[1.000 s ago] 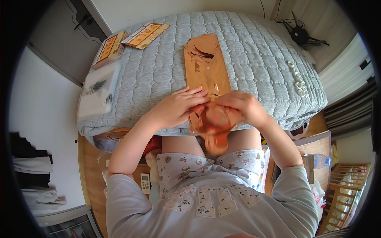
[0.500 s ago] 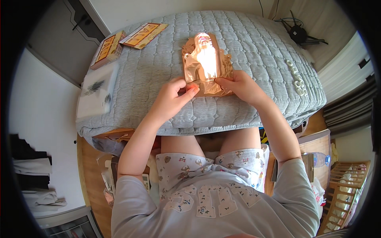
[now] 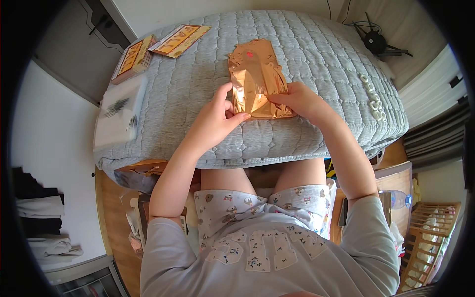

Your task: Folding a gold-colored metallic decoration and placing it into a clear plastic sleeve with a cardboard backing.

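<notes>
- The shiny gold foil pouch (image 3: 257, 81) now lies flat on the grey quilted mattress (image 3: 316, 54); half a second ago it was raised and caught the light.
- The left hand (image 3: 215, 119) has its thumb and fingers pinching the pouch's lower left edge.
- The right hand (image 3: 299, 99) grips the lower right edge, fingers pressed together.
- Two orange flat packets (image 3: 158, 47) stay at the mattress's far left corner, well apart from the pouch.

Shiny gold/copper foil pouch (image 3: 257, 81), crinkled, glossy w/ bright glare, small red mark near top end. Lies flat, lengthwise, upper centre of frame, on grey quilted surface; lower corners pinched on both sides.
</notes>
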Motion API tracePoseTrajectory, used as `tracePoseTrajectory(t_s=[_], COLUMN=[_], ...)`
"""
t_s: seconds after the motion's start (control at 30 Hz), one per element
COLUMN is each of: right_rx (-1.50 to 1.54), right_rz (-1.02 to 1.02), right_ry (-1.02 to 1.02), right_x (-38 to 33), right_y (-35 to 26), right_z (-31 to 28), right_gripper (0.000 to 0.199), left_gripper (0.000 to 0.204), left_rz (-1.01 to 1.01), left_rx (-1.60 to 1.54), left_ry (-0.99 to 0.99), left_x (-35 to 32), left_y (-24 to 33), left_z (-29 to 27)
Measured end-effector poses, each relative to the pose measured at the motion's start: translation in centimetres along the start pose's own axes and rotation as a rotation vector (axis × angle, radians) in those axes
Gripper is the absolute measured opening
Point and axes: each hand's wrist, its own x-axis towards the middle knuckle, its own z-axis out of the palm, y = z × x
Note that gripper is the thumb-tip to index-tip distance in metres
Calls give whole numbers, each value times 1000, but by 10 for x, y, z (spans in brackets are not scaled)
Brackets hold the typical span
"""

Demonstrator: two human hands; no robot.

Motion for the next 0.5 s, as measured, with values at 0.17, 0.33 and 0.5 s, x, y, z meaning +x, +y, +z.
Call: tracePoseTrajectory(t_s=[0.17,0.33,0.5], right_rx=[-61,-14,-117], right_rz=[0,-62,-28], right_ry=[-2,16,40], right_x=[-5,-3,-8], right_y=[-6,5,-6], right_z=[1,3,4], right_gripper=[34,34,34], left_gripper=[75,75,76], left_rz=[30,-4,17], left_rx=[-92,-67,-55], left_ry=[4,-12,59], left_x=[1,2,-2], left_y=[-6,-4,-5], left_z=[3,6,6])
